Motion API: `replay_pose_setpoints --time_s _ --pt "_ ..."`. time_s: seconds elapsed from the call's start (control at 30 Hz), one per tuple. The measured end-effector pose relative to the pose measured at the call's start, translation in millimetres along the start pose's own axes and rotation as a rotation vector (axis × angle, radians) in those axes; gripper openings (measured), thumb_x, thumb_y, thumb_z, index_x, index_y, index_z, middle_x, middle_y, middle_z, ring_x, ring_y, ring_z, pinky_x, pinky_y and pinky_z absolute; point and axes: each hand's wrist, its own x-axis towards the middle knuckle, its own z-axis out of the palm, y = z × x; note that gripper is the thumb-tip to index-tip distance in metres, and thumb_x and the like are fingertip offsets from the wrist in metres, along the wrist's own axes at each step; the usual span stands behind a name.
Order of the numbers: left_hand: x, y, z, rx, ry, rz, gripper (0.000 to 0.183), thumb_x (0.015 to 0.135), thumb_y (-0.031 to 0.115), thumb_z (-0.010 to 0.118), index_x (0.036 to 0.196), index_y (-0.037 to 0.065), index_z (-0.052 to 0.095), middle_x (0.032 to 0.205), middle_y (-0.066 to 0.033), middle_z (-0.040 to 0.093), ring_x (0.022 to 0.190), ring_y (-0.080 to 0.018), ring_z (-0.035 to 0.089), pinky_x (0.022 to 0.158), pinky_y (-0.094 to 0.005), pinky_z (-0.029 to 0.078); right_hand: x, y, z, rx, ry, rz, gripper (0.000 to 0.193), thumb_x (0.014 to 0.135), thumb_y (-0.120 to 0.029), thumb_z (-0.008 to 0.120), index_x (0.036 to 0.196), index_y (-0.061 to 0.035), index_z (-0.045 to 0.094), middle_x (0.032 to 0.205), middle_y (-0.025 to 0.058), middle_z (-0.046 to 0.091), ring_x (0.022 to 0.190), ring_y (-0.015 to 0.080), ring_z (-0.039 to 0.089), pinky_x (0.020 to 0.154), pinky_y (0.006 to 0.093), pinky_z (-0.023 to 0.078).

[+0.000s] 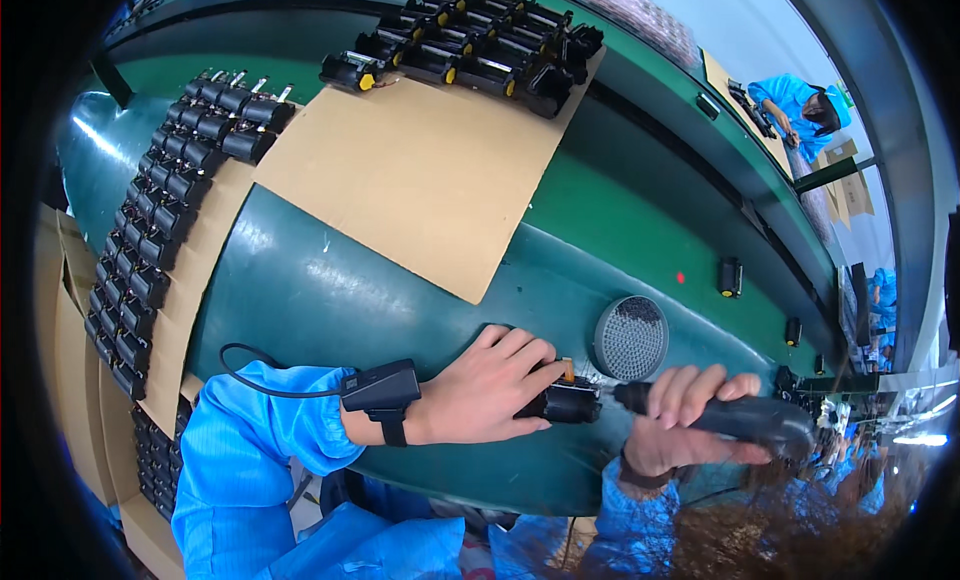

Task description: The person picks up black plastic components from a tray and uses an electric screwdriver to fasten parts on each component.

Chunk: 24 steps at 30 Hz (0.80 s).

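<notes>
Both hands on small black part at near edge of worktop

Small black part with orange tab [568, 398] sits on the dark green worktop [330, 300] near its front edge, just below a round grey mesh disc [631, 338]. Left hand [490, 385] lies over the part's left end, fingers closed around it, pinning it down; black wrist device with cable [382, 390] on that arm, blue sleeve. Right hand [685, 410] wrapped tight round a dark handheld power tool [745, 420], tool tip pointing left and touching or just beside the part, cannot tell which. Behind, large cardboard sheet [420, 180] on the worktop, row of black parts with yellow ends [470, 50] along its far edge. Left side: more black parts in rows [160, 210] on a cardboard strip. Single black pieces [730, 277] scattered right on the green belt. Another person in blue [795, 100] far right, well apart
</notes>
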Motion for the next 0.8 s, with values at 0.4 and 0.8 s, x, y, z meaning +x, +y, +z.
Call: replay_pose_setpoints --time_s 0.4,0.8 --pt "0 2 1 -0.013 0.027 0.013 0.066 0.085 0.039 0.084 0.138 0.004 0.063 0.123 -0.0101 0.058 0.12 -0.0288 0.054 0.102 -0.0426 0.041 -29 21 7 -0.017 -0.17 0.041 0.086 0.089 -0.088 0.056 0.114 -0.0059 0.047 0.078 0.0086 0.058 0.059 0.02 0.057 0.052 0.0354 0.05" --pt "0 0 1 -0.013 -0.004 0.009 0.068 0.088 0.043 0.08 0.141 0.005 0.062 0.125 -0.01 0.057 0.121 -0.0295 0.053 0.103 -0.0443 0.041 -28 31 9 -0.051 -0.218 0.085 0.086 0.084 -0.088 0.062 0.108 -0.0063 0.049 0.073 0.0068 0.057 0.057 0.0191 0.057 0.051 0.0362 0.051"
